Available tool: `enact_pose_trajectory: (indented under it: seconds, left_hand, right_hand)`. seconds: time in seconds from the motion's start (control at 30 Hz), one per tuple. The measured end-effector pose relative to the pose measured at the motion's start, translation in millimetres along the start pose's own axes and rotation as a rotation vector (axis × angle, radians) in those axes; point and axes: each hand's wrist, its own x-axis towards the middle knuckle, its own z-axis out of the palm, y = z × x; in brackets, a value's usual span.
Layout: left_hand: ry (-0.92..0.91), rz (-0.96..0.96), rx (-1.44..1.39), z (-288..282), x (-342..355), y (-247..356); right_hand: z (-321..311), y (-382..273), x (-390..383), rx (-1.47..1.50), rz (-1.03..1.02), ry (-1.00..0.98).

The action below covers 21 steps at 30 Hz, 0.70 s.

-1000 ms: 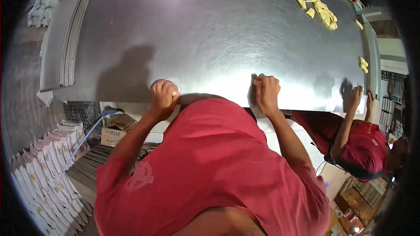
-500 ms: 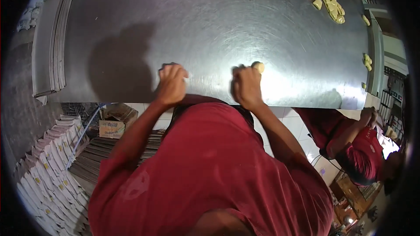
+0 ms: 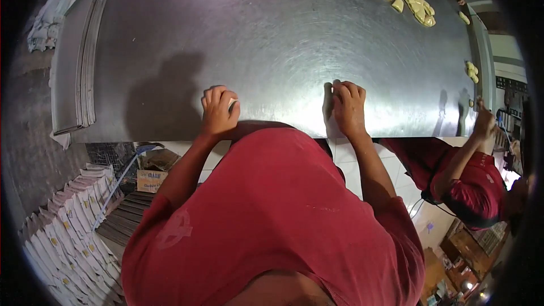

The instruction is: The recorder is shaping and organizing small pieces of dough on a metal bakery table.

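Observation:
My left hand rests palm down on the steel table, cupped over a small pale piece of dough that shows at its right edge. My right hand lies palm down on the table near the front edge, fingers curled; anything under it is hidden. My red shirt fills the lower part of the view.
A pile of yellow dough pieces lies at the far right of the table, with smaller bits along the right edge. A stack of metal trays sits at the left. A person in red works at the right. Stacked cartons stand below left.
Both hands have slid across the table surface, left hand a little left, right hand a little right, staying pressed palm down near the front edge.

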Motion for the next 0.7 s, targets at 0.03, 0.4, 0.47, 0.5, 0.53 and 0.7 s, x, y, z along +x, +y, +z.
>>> enact_pose_trajectory:
  seconds: [0.03, 0.4, 0.47, 0.5, 0.53, 0.7]
  left_hand:
    - [-0.001, -0.015, -0.068, -6.5, -10.6, -5.0]
    - [-0.556, 0.601, 0.677, -81.8, -87.8, 44.3]
    - [-0.607, 0.716, 0.419, -92.3, -43.5, 57.5]
    - [-0.630, 0.770, 0.287, -100.3, -31.5, 69.2]
    - [-0.636, 0.771, 0.286, -112.4, -19.1, 85.7]
    - [-0.698, -0.111, -0.834, -127.9, -39.1, 98.0]
  right_hand:
    - [-5.9, -8.6, -3.0, 0.004, -0.009, 0.005]
    - [-70.3, -105.1, -105.1, -0.475, -0.414, -0.616]
    - [-98.1, -140.6, -49.2, -0.439, -0.552, -0.921]
    - [-107.6, -149.0, -29.6, -0.415, -0.619, -1.073]
    - [-111.2, -149.7, -18.1, -0.409, -0.616, -1.074]
    - [-97.8, -140.7, -40.9, 0.610, -0.267, -0.855]
